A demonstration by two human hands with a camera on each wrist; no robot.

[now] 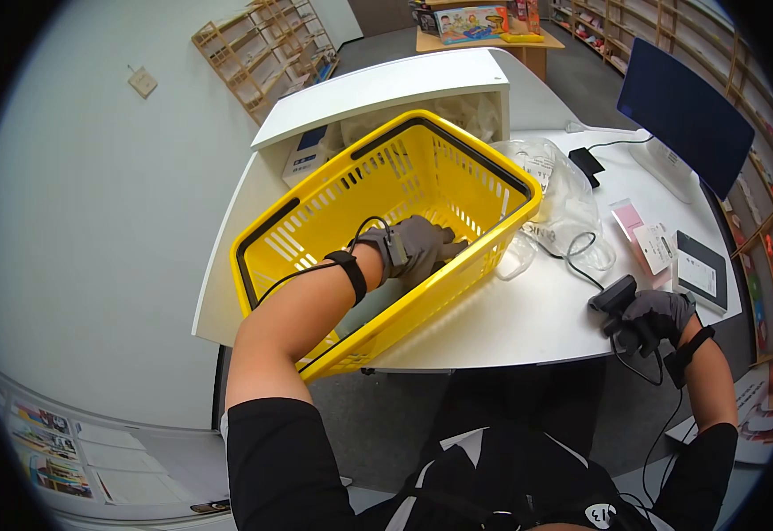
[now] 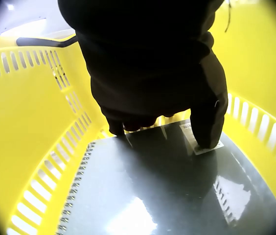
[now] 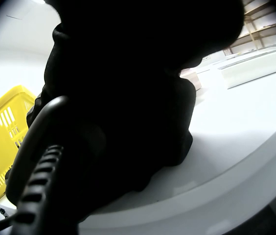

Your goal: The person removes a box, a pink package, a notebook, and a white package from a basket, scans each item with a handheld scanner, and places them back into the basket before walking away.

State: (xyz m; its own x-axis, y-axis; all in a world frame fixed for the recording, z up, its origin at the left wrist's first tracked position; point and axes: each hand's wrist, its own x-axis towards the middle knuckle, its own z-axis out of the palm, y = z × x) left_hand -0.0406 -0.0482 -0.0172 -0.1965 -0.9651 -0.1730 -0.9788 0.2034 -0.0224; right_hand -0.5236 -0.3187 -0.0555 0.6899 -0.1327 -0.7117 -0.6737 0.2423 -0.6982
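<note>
Inside the yellow shopping basket (image 1: 444, 310), my gloved left hand (image 1: 413, 248) grips a grey spiral notebook (image 2: 103, 176) by its edge. The thumb (image 2: 207, 129) presses on a white label on the cover, while the other fingers go out of sight behind the notebook's edge. The wire coil runs along the left side of the notebook in the left wrist view. Over the counter's right part, my gloved right hand (image 1: 661, 317) holds a black handheld barcode scanner (image 1: 615, 297) with a cable. In the right wrist view that hand is mostly a dark silhouette.
The basket stands tilted across the white counter (image 1: 528, 327). Clear plastic bags (image 1: 564, 190) lie beside it. A pink-and-white package (image 1: 643, 234) and a black-and-white boxed item (image 1: 701, 270) lie to the right, below a monitor (image 1: 687, 115). Cables cross the counter; a raised shelf (image 1: 386, 93) stands behind.
</note>
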